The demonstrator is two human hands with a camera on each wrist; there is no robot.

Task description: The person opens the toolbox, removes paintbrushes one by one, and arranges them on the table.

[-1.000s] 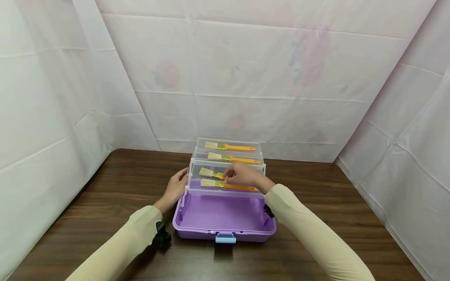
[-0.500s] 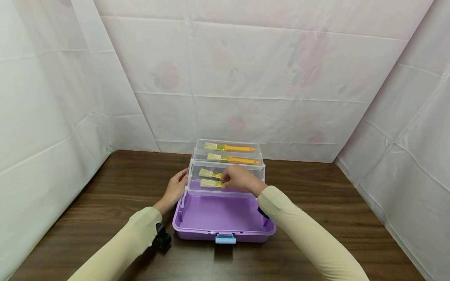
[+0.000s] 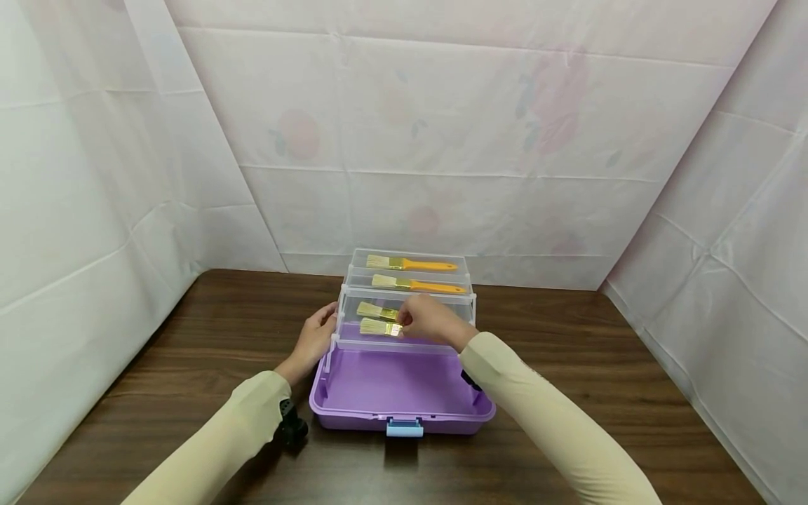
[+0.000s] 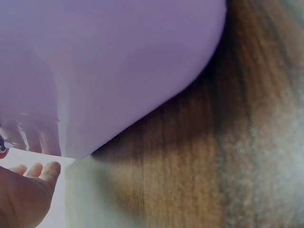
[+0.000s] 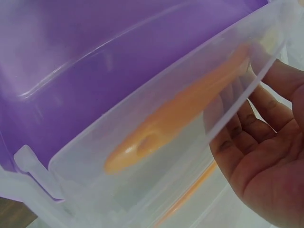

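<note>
A purple toolbox (image 3: pixel 404 415) stands open on the brown table (image 3: pixel 208 351), its clear trays stepped back. The nearer clear tray (image 3: pixel 391 344) holds two orange-handled paintbrushes. My right hand (image 3: pixel 416 322) lies over the front paintbrush (image 3: pixel 379 327) and pinches it at the metal band; its handle is hidden under the hand. The second brush (image 3: pixel 375 311) lies just behind. In the right wrist view the orange handle (image 5: pixel 180 114) shows through the tray wall, beside my right hand (image 5: pixel 266 156). My left hand (image 3: pixel 318 330) rests against the tray's left end with relaxed fingers (image 4: pixel 45 171).
Two more orange-handled brushes (image 3: pixel 413 265) (image 3: pixel 419 286) lie in the upper rear trays. A blue latch (image 3: pixel 405 428) sits on the box's front. White sheets (image 3: pixel 95 210) close in the table on the left, back and right. Bare wood surrounds the box.
My right hand has shifted from the rear brush of the near tray onto the front one, covering its handle. The front brush has moved slightly up. The left hand stays put.
</note>
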